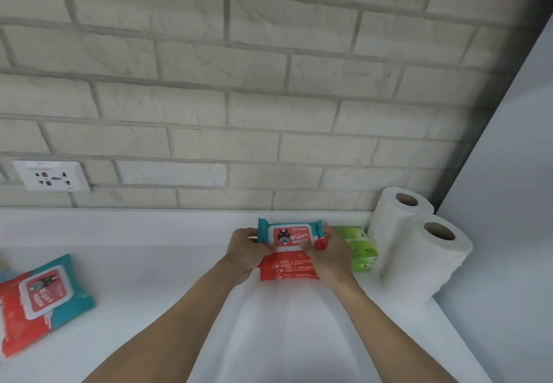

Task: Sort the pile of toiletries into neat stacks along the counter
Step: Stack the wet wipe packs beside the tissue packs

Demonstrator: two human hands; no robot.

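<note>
1. Wipes pack (pixel 289 235) at frame centre, atop red stack (pixel 288 266) on counter (pixel 167 263).
2. Left hand (pixel 246 252) and right hand (pixel 326 253) grip its ends.
3. Green packs (pixel 359 248), paper rolls (pixel 419 242) right; another wipes pack (pixel 42 299) lower left.

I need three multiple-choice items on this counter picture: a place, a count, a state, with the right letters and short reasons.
1. Where is the stack of green soft tissue packs? A. between the red plastic wipes stack and the white paper rolls B. on the rolls C. at the far left
2. How many rolls stand upright? A. one B. two C. four
3. What do the left hand and right hand do? A. lie flat B. lift a roll C. both grip the top red-and-teal wipes pack
1 A: red stack left, rolls right. 2 B: two cardboard cores show. 3 C: both curl round its ends.
</note>
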